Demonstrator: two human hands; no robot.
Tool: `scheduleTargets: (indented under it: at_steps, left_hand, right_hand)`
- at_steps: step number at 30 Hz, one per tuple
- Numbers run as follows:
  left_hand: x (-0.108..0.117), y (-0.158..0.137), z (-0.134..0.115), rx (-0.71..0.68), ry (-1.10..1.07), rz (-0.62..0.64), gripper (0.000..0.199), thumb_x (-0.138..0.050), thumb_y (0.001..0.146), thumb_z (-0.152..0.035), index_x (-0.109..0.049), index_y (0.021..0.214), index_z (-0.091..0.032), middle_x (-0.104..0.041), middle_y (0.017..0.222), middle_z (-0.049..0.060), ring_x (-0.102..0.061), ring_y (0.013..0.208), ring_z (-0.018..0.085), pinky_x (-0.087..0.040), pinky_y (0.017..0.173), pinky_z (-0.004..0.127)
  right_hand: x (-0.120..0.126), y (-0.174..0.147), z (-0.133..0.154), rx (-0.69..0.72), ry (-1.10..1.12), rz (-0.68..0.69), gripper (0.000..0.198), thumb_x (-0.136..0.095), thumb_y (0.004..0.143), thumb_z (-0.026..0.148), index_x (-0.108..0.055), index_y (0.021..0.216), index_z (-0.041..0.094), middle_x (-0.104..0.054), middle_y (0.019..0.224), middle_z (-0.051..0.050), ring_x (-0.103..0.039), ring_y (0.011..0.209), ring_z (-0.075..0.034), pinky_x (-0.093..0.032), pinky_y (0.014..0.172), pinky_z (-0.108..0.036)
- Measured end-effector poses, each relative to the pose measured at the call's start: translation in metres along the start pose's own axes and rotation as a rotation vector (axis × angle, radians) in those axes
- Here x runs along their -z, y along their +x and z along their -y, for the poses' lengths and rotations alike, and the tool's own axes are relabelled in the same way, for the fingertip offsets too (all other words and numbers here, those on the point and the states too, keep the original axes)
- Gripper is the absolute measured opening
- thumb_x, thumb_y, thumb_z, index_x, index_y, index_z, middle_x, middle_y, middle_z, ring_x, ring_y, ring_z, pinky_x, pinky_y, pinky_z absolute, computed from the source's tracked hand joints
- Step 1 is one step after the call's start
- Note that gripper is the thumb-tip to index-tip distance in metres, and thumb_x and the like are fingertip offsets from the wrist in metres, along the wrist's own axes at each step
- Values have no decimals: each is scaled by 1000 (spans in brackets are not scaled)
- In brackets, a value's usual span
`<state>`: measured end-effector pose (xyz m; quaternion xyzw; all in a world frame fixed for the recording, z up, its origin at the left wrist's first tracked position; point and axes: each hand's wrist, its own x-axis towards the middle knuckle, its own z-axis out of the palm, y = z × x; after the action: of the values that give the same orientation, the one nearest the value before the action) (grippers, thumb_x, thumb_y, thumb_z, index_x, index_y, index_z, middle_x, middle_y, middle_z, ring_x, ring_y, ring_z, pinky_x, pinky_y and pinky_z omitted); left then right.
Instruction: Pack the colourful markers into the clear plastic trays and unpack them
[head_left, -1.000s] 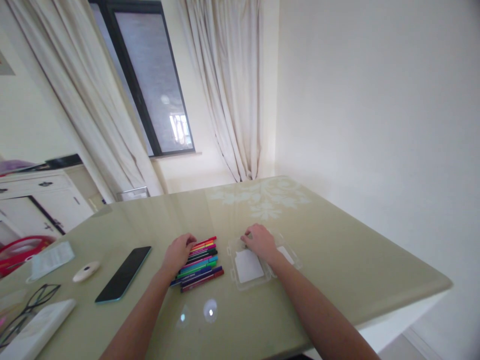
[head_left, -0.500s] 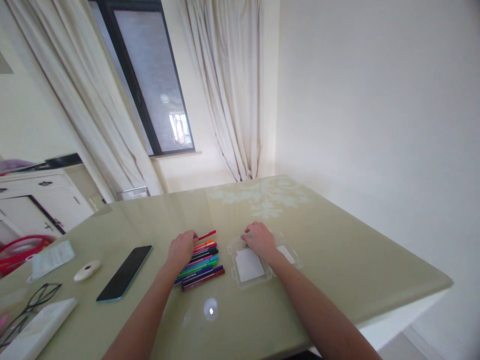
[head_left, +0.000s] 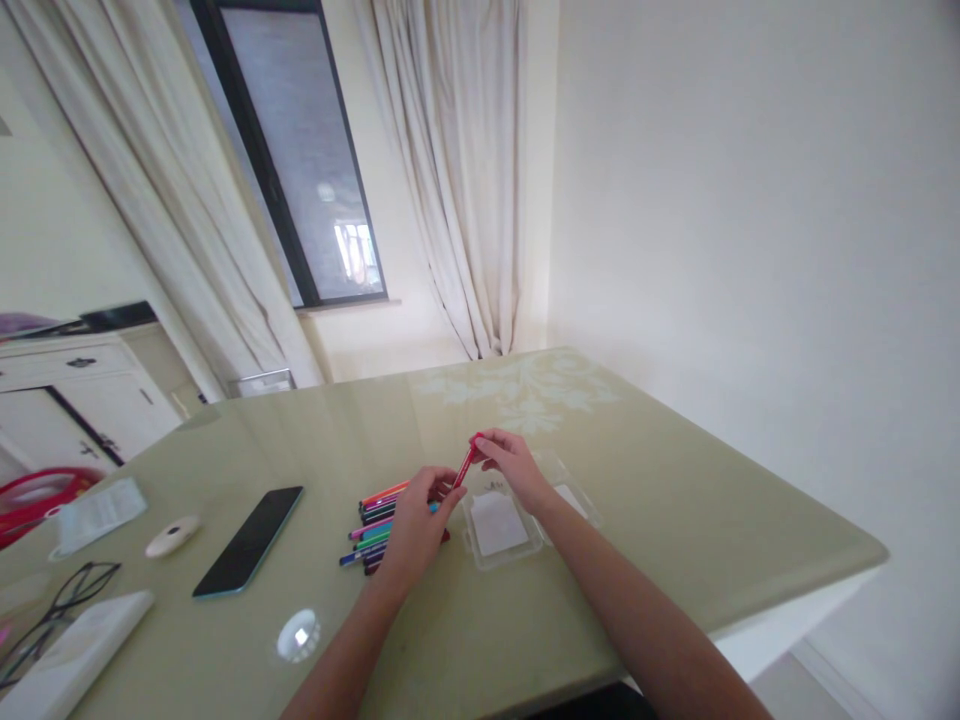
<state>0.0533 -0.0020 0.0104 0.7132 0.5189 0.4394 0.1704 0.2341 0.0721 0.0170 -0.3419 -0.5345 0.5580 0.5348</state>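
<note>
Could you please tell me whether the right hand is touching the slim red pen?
Touching. The head view shows the right hand pinching the upper end of the slim red pen, with no gap visible between them.

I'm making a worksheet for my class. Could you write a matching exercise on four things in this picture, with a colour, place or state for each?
1. Red marker
2. Phone
3. Plastic case
4. Other markers

A. Clear, lying open
B. Lying side by side, several colours
C. Held between left hand and right hand
D. Black screen facing up

Pairs: 1-C, 2-D, 3-A, 4-B
</note>
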Motion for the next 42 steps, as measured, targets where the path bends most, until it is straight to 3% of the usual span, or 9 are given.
scheduleTargets:
  at_steps: [4,7,10,15,21,25,33,42]
  left_hand:
    - [-1,-25,-8,-130,141,136,30,-67,91,-47,-64,109,-23,-69,108,7,-66,100,26,-54,88,40]
    - [-5,-42,-8,-184,245,252,50,-79,80,-50,-60,119,-24,-66,119,8,-61,113,31,-50,99,46]
    - [-10,-50,-6,-154,280,301,51,-78,83,-45,-55,124,-24,-64,122,9,-61,115,30,-50,101,46]
    - [-11,-51,-10,-113,285,303,49,-76,86,-39,-52,126,-24,-61,125,8,-62,112,27,-52,96,41]
    - [-9,-51,-13,-218,389,335,34,-76,87,-39,-59,113,-26,-64,122,6,-62,109,28,-51,94,43]
    - [-8,-52,-13,-194,383,307,41,-78,85,-40,-57,117,-26,-65,121,6,-63,108,28,-52,93,42]
    - [-6,-51,-16,-216,384,303,31,-75,87,-39,-61,112,-26,-65,119,6,-64,104,26,-52,90,40]
    - [-8,-50,-18,-308,412,292,19,-76,87,-37,-67,96,-24,-70,112,6,-63,106,27,-51,94,43]
  right_hand:
    - [14,3,4,-35,-142,-30,30,-66,84,47,-67,87,17,-74,83,-5,-68,71,-14,-47,60,-23]
    - [22,3,1,-102,-262,40,24,-70,82,41,-68,85,17,-73,74,-4,-65,62,-13,-48,56,-23]
    - [20,0,-6,-157,-358,137,18,-72,81,31,-70,93,17,-72,67,-1,-65,57,-13,-50,54,-23]
    - [9,-5,-16,-106,-570,210,12,-67,84,20,-72,95,18,-72,65,0,-65,55,-14,-50,56,-23]
    - [10,-4,-15,7,-729,193,16,-71,80,21,-78,93,18,-77,81,-5,-71,78,-20,-52,78,-29]
    - [14,-1,-14,10,-733,222,22,-67,82,24,-79,100,16,-78,80,-5,-70,76,-19,-52,73,-27]
    - [15,-4,-18,27,-740,257,23,-68,81,26,-79,98,16,-77,76,-4,-70,70,-19,-52,68,-28]
    - [10,-4,-19,91,-876,243,5,-78,73,21,-80,78,21,-74,72,-3,-65,71,-19,-47,71,-29]
